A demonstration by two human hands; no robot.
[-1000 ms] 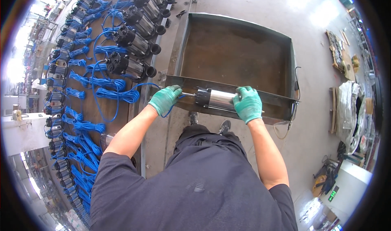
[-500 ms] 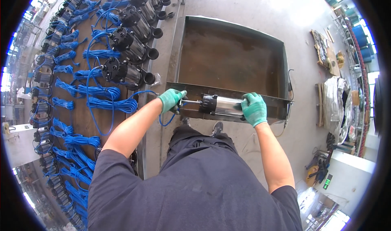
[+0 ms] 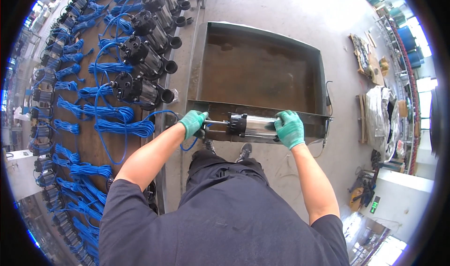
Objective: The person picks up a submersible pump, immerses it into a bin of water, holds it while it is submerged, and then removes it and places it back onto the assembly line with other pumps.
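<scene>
A submersible pump [image 3: 260, 126] with a shiny steel cylinder and black head lies sideways on the near ledge of a metal tank [image 3: 262, 107]. My right hand [image 3: 289, 129], in a green glove, is closed around the pump's right end. Between the pump's black head and my left hand [image 3: 193, 124] runs a thin, shiny metal rod [image 3: 218, 122]. Also green-gloved, that left hand is closed on the rod's left end, which its fingers mostly hide. A blue cable [image 3: 164, 112] passes near my left wrist and loops below the hand.
Brownish water [image 3: 262, 69] fills the tank. On my left, a workbench [image 3: 96, 151] bears rows of similar pumps [image 3: 136, 89] with coiled blue cables [image 3: 124, 127]. Wrapped material [image 3: 377, 120] and a pallet [image 3: 368, 59] stand on the floor at right.
The whole view has shifted slightly, so the scene sits a little lower and further left. Both hands keep their hold on the rod and the pump.
</scene>
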